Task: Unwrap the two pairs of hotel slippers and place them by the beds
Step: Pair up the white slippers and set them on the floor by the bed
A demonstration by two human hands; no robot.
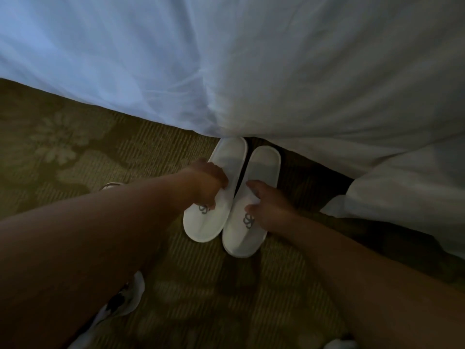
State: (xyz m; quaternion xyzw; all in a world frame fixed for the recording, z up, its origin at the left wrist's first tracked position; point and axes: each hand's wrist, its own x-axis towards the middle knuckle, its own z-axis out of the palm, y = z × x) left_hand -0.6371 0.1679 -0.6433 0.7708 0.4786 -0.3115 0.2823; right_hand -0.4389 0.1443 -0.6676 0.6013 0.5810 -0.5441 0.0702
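Note:
Two white hotel slippers with a grey logo lie side by side on the carpet at the corner of the bed [302, 71], toes toward me and heels toward the bed. My left hand [208, 182] grips the strap edge of the left slipper [214, 222]. My right hand [269, 202] pinches the strap edge of the right slipper [264, 162]. No wrapping shows on either slipper. The second pair is out of view.
The white bed cover hangs to the floor across the top and right. A patterned olive carpet [75, 152] covers the floor on the left and below. My own white shoe [125, 298] stands at the lower left.

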